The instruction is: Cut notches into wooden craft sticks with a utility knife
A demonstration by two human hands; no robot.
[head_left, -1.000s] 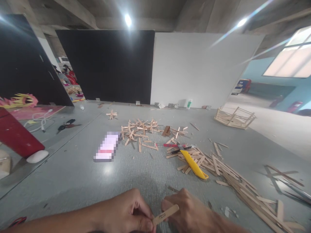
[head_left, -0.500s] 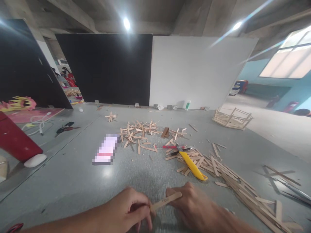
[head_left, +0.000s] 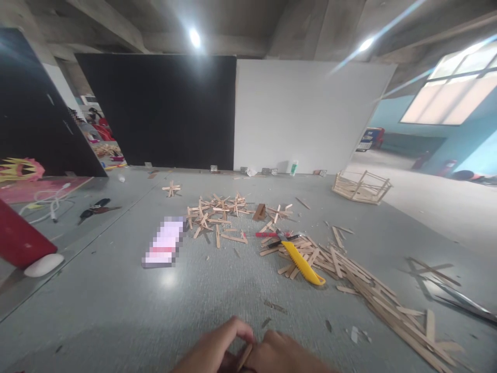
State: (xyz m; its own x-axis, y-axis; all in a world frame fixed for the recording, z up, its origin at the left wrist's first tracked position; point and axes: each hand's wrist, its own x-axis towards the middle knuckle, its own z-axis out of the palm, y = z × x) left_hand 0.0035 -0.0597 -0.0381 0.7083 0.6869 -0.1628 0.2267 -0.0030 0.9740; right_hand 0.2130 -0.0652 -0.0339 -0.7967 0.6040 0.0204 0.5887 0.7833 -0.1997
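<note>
At the bottom edge my two hands are close together. My left hand point(head_left: 223, 342) is closed, thumb and fingers bent around a wooden craft stick point(head_left: 244, 356). Only a short piece of the stick shows. My right hand point(head_left: 281, 353) presses against it from the other side, its fingers curled and mostly hidden. Ahead to the right, a yellow utility knife point(head_left: 303, 263) lies across a pile of loose craft sticks point(head_left: 361, 280). Farther off is a cluster of small sticks joined into star shapes point(head_left: 219, 206).
A phone point(head_left: 165, 242) lies left of the sticks, near a red cylinder point(head_left: 25, 235) and a white mouse point(head_left: 44, 265). A stick-built frame point(head_left: 362, 187) stands at the back right. Scissors point(head_left: 462, 300) lie at the right. Black and white panels point(head_left: 314, 114) close off the back.
My hands have come together and moved lower in view. The craft stick, earlier plainly visible in my left hand, is now mostly covered between both hands. The view has shifted slightly.
</note>
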